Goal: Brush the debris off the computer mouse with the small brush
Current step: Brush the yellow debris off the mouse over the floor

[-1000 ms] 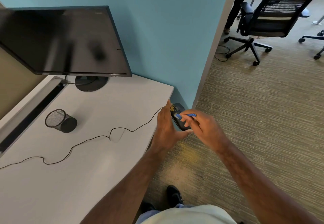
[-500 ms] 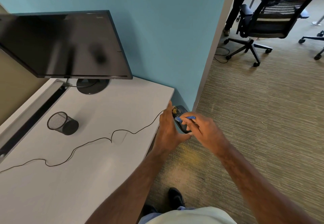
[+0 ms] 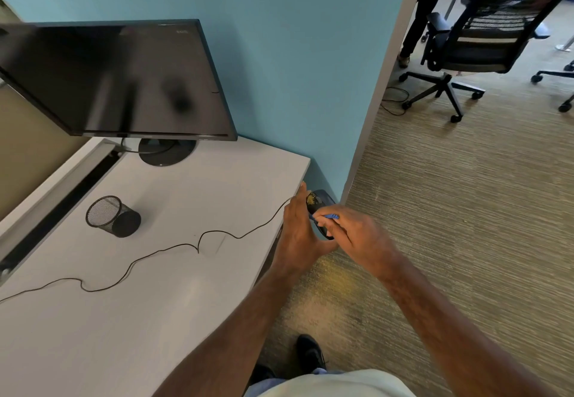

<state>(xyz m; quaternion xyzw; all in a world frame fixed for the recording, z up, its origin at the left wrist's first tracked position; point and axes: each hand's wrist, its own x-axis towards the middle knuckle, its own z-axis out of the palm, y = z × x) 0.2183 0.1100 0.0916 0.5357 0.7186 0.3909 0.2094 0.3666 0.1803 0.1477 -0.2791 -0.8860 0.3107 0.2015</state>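
My left hand (image 3: 299,232) grips a black computer mouse (image 3: 320,202) just past the right edge of the white desk (image 3: 161,272), over the carpet. Yellowish debris speckles the mouse's far end. My right hand (image 3: 354,232) pinches a small blue brush (image 3: 329,217) and holds it across the middle of the mouse. The brush's bristle end is hidden between my hands. The mouse's thin black cable (image 3: 198,241) trails left across the desk.
A black monitor (image 3: 118,79) stands at the desk's back, with a mesh pen cup (image 3: 111,216) lying on its side in front. A blue partition wall (image 3: 295,70) ends beside the mouse. An office chair (image 3: 472,39) and a person's legs (image 3: 416,23) are far right on the carpet.
The brush has shifted a little along the mouse while both hands stay in place. The camera has tilted slightly, so the monitor sits lower in view.
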